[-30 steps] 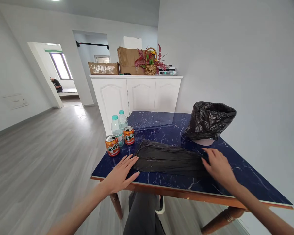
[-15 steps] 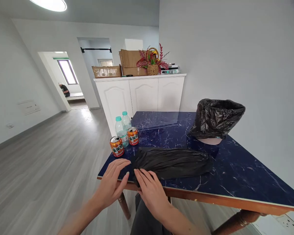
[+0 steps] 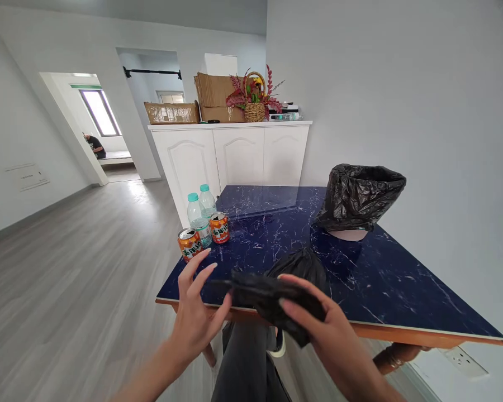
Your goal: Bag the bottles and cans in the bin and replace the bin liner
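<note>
A black plastic bag is bunched up at the table's front edge, blurred by motion, with part of it still spread on the tabletop. My right hand grips its folded part between thumb and fingers. My left hand has its fingers apart, close to the bag's left end; whether the thumb touches the plastic I cannot tell. Beyond my left hand stand two orange cans and two clear bottles with teal caps.
On the right of the blue marble-patterned table stands a bin lined with a black bag. Behind the table is a white cabinet carrying cardboard boxes and a flower basket. A person sits in the far room.
The black bag lay flat lengthwise; now its left part is lifted and folded over to the right in my right hand. My left hand stays near the left side, fingers more spread. The view has shifted slightly.
</note>
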### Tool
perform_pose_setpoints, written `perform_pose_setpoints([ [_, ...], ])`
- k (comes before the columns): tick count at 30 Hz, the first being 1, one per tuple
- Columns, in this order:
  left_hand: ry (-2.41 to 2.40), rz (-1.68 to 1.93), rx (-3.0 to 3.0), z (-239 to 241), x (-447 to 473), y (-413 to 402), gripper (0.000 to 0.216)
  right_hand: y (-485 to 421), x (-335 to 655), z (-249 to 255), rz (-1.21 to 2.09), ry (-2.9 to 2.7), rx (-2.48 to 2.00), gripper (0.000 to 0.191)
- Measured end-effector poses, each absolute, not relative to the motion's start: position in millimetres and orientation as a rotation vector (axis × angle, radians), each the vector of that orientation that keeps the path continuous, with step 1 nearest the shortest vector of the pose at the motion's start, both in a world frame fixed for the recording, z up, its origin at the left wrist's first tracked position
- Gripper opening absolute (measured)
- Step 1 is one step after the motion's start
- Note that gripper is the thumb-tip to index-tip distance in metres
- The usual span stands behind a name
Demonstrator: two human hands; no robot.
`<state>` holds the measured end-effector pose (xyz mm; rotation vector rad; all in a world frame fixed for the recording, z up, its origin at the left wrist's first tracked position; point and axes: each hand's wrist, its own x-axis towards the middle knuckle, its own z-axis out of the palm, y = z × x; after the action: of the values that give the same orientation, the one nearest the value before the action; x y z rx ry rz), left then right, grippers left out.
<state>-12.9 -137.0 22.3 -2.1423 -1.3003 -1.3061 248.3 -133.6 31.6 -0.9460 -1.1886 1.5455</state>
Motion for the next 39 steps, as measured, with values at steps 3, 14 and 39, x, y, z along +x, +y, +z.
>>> perform_pose_setpoints([
  [3, -1.015, -1.236, -2.089, 25, 25, -129, 0.072, -101, 271, 34, 1.619, -0.943, -0.971, 0.072],
  [14, -1.102, -0.519, -2.813, -4, 91, -34, 0.053, -33, 297, 1, 0.27, -1.875, -1.211, 0.068],
  [39, -1.058, -0.454, -3.201, -4, 31, -19, 0.064, -71, 341, -56, 0.14, -2.542, -1.006, 0.075],
])
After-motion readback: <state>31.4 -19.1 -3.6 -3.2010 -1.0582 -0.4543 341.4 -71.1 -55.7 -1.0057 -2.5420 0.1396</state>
